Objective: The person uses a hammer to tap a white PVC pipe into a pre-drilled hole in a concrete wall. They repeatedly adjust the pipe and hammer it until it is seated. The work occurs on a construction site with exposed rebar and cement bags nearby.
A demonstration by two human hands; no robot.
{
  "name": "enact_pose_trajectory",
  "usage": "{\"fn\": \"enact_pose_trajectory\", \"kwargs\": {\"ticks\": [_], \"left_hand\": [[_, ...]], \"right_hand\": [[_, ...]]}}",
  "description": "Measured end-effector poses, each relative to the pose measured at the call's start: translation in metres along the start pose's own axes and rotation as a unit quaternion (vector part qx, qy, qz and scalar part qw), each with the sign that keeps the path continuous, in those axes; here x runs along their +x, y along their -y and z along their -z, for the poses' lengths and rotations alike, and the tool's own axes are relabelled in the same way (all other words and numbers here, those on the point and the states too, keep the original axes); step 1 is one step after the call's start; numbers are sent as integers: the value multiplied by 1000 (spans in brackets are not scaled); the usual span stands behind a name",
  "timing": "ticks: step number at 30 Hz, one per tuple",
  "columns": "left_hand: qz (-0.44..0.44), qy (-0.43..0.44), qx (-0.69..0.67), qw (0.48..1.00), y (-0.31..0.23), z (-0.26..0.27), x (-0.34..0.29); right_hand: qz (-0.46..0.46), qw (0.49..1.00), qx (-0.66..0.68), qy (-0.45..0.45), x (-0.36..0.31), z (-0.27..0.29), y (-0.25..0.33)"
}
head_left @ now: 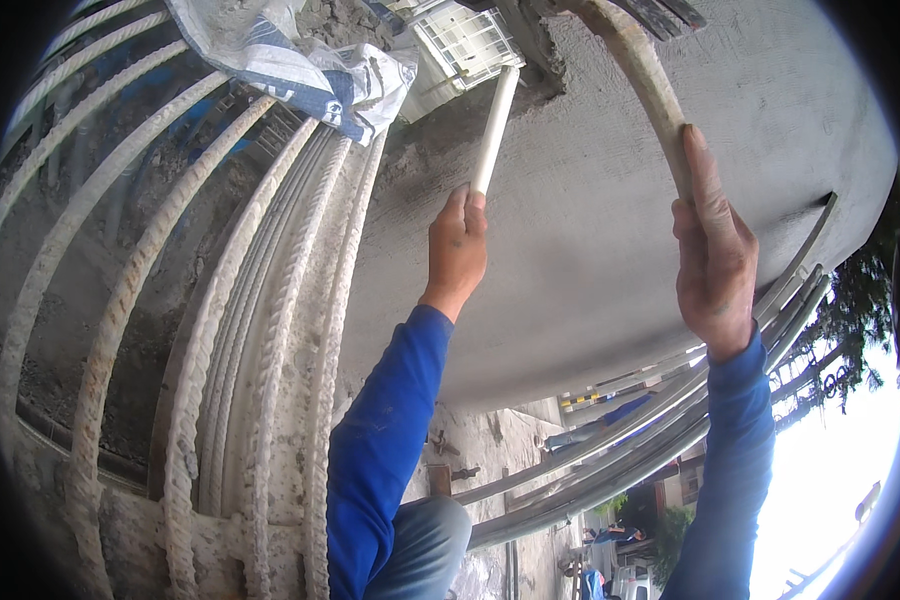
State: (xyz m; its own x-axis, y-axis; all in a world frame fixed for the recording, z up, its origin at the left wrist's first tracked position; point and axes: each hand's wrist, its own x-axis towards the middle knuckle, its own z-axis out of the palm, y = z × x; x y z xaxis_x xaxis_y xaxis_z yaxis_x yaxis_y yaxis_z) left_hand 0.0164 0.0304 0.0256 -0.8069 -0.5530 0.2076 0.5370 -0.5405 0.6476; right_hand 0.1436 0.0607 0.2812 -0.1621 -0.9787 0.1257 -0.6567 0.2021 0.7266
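My left hand [458,250] is closed around the lower end of a short white pipe [495,130], whose upper end rises toward a rough broken edge in the grey plastered surface. Over on the right, my right hand [718,270] grips the wooden handle of a hammer [642,75], one finger lying along the handle. Dark metal prongs of the hammer's head show at the top edge; the rest of the head is out of the picture. Both arms are raised in blue sleeves, apart from each other, in front of the smooth grey concrete surface [560,270].
Several ribbed steel bars [205,365] run along my left, with a torn white and blue sack [315,75] draped over their tops. A white grid [467,45] shows through a gap. Long metal pipes [610,460] stretch at lower right. People stand far off below.
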Motion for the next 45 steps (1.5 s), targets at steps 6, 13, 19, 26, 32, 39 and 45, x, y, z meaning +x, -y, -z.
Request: {"fn": "enact_pose_trajectory", "kwargs": {"ticks": [6,13,19,26,32,39,45], "left_hand": [[-43,-15,36,998,6,-1,-2],[-113,-35,90,989,20,-12,1],[-100,-30,99,990,18,-4,7],[-108,-59,154,980,6,-4,9],[-27,-139,85,986,-12,48,22],[1,-95,110,989,-18,64,-4],[-36,-122,137,982,2,62,-3]], "right_hand": [[72,996,-14,-57,20,-15,9],[-55,994,-73,65,-8,-39,-46],[2,997,-22,-68,-11,-32,-11],[-168,980,31,106,-7,-76,-27],[-64,993,87,-55,21,-57,28],[-25,983,99,-150,33,-47,31],[-17,980,110,-168,25,-58,37]]}}
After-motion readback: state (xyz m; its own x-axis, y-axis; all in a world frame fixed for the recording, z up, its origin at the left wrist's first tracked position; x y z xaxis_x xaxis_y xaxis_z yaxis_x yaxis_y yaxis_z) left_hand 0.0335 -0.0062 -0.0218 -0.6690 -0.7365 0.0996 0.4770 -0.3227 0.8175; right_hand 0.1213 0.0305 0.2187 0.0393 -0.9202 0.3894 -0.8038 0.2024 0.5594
